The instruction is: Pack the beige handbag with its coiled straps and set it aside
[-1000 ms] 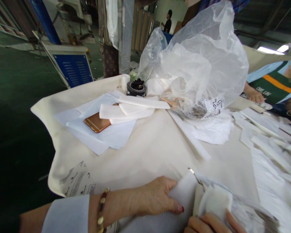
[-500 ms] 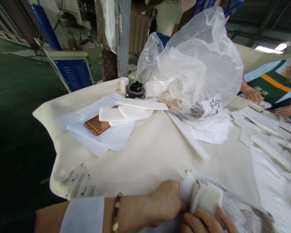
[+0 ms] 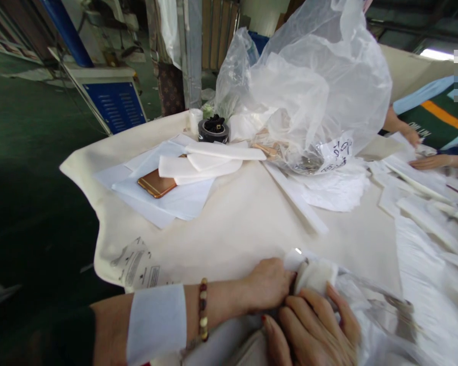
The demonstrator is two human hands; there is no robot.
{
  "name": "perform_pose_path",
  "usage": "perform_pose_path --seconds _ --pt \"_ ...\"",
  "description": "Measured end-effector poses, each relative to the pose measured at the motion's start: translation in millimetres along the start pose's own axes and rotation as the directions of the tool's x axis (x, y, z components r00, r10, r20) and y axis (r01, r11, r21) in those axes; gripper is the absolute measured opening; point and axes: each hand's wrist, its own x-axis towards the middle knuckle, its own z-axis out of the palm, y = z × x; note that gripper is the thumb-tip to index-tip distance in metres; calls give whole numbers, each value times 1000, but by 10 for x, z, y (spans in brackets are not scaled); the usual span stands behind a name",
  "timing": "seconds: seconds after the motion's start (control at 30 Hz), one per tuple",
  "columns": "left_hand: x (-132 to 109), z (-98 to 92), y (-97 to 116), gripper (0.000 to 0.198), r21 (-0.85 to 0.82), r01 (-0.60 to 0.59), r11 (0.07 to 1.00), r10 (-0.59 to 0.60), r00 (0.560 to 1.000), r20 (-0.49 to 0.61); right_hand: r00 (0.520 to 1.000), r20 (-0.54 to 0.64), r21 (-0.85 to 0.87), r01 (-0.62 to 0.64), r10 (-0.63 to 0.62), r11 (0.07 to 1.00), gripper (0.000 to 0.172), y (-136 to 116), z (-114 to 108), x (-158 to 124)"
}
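Note:
My left hand (image 3: 269, 283), with a beaded bracelet at the wrist, reaches in from the left and is closed at the edge of a white padded roll (image 3: 316, 274). What its fingers grip is hidden. My right hand (image 3: 315, 328) lies over the near side of the roll, fingers bent and partly spread against it, thumb apart to the left. Clear plastic wrapping (image 3: 377, 305) extends to the right of the roll. Beneath my hands lies pale, greyish material (image 3: 229, 340).
The cream-covered table (image 3: 244, 218) bears a phone (image 3: 158, 184), white foam strips (image 3: 213, 161), paper sheets (image 3: 194, 201), black tape (image 3: 212, 131) and a large clear plastic bag (image 3: 320, 81). Foam pieces lie at right, where another person's hands (image 3: 429, 161) work. A printed plastic piece (image 3: 141, 264) lies front left.
My right hand has moved up and further into view, over the padded roll. My left hand has shifted slightly up. The whole view has tilted a little downward.

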Motion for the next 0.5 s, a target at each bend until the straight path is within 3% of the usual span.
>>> perform_pose_path --seconds 0.1,0.2,0.27,0.4,0.5 --pt "24 -11 51 32 -102 107 989 -108 994 -1 997 71 25 -45 43 999 44 -10 -43 24" --pt "-30 -37 126 54 -229 188 955 -184 982 39 989 135 -26 61 -57 998 34 58 -68 34" --pt "-64 -52 158 61 -324 225 919 -198 974 113 976 177 -79 139 -123 987 24 122 -69 32" --pt "-24 -50 86 56 -516 330 790 -220 939 264 959 232 -150 199 -161 969 26 222 -62 17" --pt "70 -45 -23 57 -627 285 725 -124 950 288 935 289 -161 260 -206 952 28 266 -66 16"
